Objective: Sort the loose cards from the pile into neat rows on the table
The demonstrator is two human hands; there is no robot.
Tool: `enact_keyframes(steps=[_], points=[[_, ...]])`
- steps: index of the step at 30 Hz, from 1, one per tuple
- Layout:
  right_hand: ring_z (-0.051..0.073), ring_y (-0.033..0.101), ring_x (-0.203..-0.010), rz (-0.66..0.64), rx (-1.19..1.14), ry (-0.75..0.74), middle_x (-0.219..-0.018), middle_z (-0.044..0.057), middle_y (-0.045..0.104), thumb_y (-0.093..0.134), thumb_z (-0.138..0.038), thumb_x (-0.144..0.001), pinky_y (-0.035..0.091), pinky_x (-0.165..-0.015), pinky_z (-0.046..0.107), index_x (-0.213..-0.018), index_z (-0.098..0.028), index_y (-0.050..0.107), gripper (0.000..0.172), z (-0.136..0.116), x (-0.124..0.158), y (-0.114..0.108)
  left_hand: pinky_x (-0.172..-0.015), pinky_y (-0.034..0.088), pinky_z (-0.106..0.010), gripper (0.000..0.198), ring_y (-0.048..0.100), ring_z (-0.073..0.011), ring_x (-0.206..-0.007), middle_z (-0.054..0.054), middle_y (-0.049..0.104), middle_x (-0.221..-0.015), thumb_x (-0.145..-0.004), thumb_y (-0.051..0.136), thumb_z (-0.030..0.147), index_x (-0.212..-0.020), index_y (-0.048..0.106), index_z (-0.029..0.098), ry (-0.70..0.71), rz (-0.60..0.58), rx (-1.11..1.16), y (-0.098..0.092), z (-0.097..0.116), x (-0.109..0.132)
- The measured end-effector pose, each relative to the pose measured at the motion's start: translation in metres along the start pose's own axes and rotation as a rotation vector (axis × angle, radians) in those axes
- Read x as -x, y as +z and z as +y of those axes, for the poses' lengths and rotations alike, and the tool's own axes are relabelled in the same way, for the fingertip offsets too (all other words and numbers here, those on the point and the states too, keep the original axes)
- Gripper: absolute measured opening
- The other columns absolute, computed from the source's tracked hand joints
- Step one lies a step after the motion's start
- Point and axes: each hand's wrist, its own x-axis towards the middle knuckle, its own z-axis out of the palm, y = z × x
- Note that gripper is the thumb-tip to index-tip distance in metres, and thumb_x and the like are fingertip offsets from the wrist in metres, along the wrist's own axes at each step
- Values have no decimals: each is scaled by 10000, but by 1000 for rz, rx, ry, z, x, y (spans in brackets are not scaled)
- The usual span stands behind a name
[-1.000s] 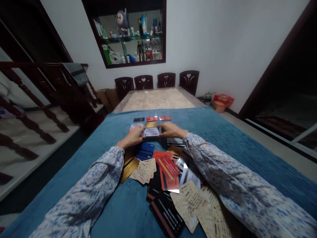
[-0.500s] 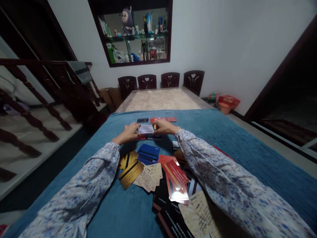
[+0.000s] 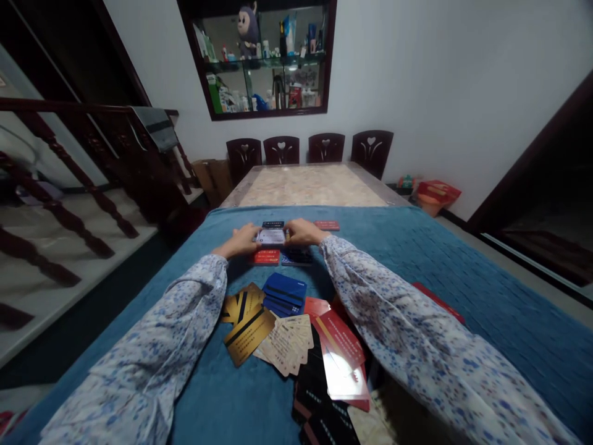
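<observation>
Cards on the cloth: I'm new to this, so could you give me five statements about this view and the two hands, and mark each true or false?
1. The left hand and the right hand both have fingers at the pale card. True.
2. The blue cards are in the right hand. False: the blue cards lie on the cloth, nearer the camera than the hands.
3. The gold cards lie to the left of the blue cards. True.
4. The sleeves are plain black. False: the sleeves are pale with a blue pattern.
5. Four chairs stand at the far end of the table. True.
</observation>
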Motion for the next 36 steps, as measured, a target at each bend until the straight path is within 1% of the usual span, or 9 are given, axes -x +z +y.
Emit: enact_keyframes(steps=[4,10,13,19,25,31,36], points=[[241,716,-1065,-22,-30,11,-1183,81,782,756,-353,-820,480,-743,227,-1243,-219,751,444,0,-10,4,-997,490,-424,511,628,-327,-1172,-138,676,-1245,-827,648,257,-1334,632,190,-12,-5,11,6,-9,-9],[241,716,-1054,-37,-12,-14,-1159,80,783,747,-368,-826,494,-779,234,-1177,-221,777,382,0,-25,9,-980,510,-421,482,634,-317,-1169,-125,686,-1230,-819,650,278,-1297,656,217,-38,-15,8,13,-18,-19],[246,716,-1051,-43,8,0,-1159,82,783,753,-379,-813,502,-786,239,-1169,-227,781,388,-1,-31,11,-972,515,-421,482,639,-312,-1158,-120,688,-1223,-808,644,268,-1287,663,217,-43,-28,9,14,-20,-21],[256,709,-1072,-67,50,-2,-1188,106,773,736,-386,-820,502,-762,243,-1169,-203,779,396,-3,-34,13,-980,510,-451,484,642,-328,-1138,-132,697,-1200,-812,632,235,-1294,671,202,-41,-54,14,17,-22,-23],[256,711,-1065,-88,47,-7,-1197,97,772,732,-382,-819,501,-748,240,-1141,-209,787,369,-1,-35,14,-996,503,-459,471,652,-329,-1131,-126,698,-1218,-803,654,237,-1272,686,202,-57,-67,47,23,-23,-28],[272,709,-1081,-87,51,-14,-1194,117,772,729,-375,-822,508,-786,257,-1140,-192,791,372,0,-36,17,-984,517,-407,408,653,-309,-1126,-88,708,-1174,-763,711,288,-1166,720,225,-30,-82,72,24,-28,-33],[270,716,-1079,-92,43,-17,-1190,115,775,739,-379,-813,516,-789,251,-1163,-205,792,395,1,-37,17,-964,537,-387,368,654,-297,-1078,-89,709,-1105,-737,730,340,-1073,727,188,37,-95,104,27,-35,-41]])
